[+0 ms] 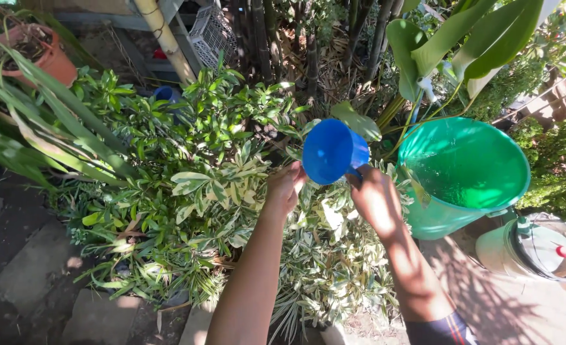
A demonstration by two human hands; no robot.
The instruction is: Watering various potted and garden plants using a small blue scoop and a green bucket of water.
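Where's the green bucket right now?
In the head view, the green bucket sits right of centre, just beyond the right hand holding the blue cup, with a white container beside it.

Stood outdoors under hard sun: paving slabs (21, 268) underfoot, terracotta pot (43, 54) upper left, grey crate (211, 32) behind, dense variegated shrubs (187, 191) throughout.
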